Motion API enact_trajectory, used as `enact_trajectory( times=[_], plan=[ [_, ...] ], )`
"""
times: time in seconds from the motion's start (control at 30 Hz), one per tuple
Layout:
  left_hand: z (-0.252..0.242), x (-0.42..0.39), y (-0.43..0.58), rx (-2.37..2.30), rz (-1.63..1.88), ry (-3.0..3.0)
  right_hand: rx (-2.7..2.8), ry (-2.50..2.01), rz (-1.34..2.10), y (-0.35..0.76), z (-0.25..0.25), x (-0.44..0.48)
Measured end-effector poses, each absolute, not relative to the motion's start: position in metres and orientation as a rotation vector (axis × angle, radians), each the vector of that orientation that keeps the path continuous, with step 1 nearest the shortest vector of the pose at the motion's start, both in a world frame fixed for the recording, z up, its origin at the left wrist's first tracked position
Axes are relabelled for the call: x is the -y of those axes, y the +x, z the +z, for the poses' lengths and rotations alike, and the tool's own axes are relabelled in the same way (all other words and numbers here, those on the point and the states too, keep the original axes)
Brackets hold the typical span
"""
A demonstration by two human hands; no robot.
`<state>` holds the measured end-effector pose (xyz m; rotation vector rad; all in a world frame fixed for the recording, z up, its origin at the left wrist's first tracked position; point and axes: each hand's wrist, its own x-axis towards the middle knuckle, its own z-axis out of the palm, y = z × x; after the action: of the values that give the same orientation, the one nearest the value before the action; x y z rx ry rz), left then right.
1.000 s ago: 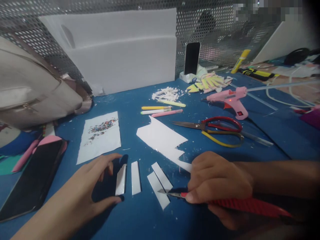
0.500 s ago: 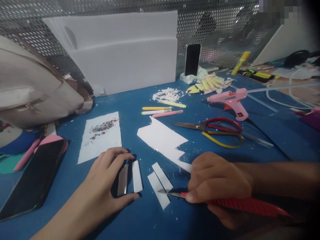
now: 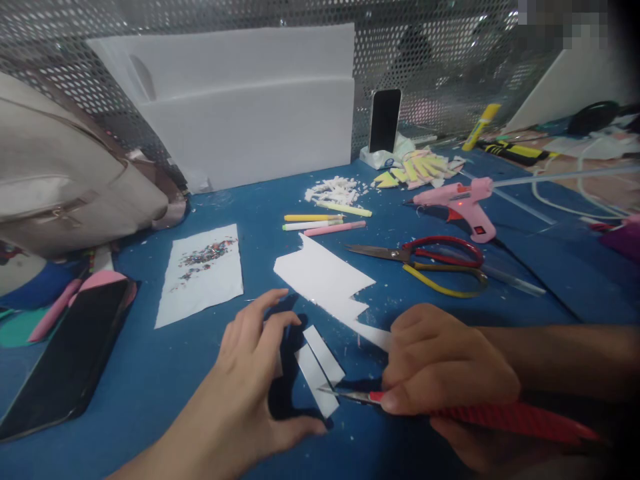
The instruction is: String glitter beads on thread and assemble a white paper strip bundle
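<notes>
Two narrow white strips lie side by side on the blue table, slanting. My right hand is closed around a red-handled cutting tool, whose pointed metal tip reaches the lower part of the strips. Just left of the strips is my left hand, thumb and fingers spread in a wide curve with nothing held. A bit of another white strip shows beside its fingers; the rest is hidden. Above the strips lies a larger, irregular cut white sheet.
Scissors and a pink glue gun lie to the right. Pens and white scraps are farther back. At left are a dark phone, a paper with glitter and a bag.
My left hand has moved right, toward the slanted strips, now covering most of the two upright strips seen before. My right hand has shifted slightly right and down with the tool.
</notes>
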<state>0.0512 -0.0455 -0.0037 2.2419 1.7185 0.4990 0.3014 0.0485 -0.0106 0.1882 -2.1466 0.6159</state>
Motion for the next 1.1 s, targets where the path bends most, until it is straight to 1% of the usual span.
enact_trajectory(
  times=[0.17, 0.33, 0.53, 0.73, 0.9, 1.1],
  plan=[
    [-0.002, 0.042, 0.063, -1.67, 0.415, 2.313, 2.123, 0.033, 0.663, 0.304, -0.012, -0.042],
    [0.005, 0.038, 0.056, -1.725, 0.393, 2.336, 2.157, 0.094, 0.67, 0.306, -0.009, -0.039],
    [0.005, 0.035, 0.05, -1.792, 0.377, 2.335, 2.096, -0.007, 0.707, 0.304, -0.007, -0.036],
    [0.008, 0.031, 0.047, -1.812, 0.334, 2.356, 2.115, 0.347, 0.613, 0.301, -0.01, -0.056],
    [0.006, 0.03, 0.053, -1.783, 0.33, 2.341, 2.123, 0.358, 0.621, 0.302, -0.011, -0.06],
    [0.003, 0.025, 0.068, -1.661, 0.333, 2.466, 2.174, 0.419, 0.638, 0.303, -0.006, -0.059]
  ],
)
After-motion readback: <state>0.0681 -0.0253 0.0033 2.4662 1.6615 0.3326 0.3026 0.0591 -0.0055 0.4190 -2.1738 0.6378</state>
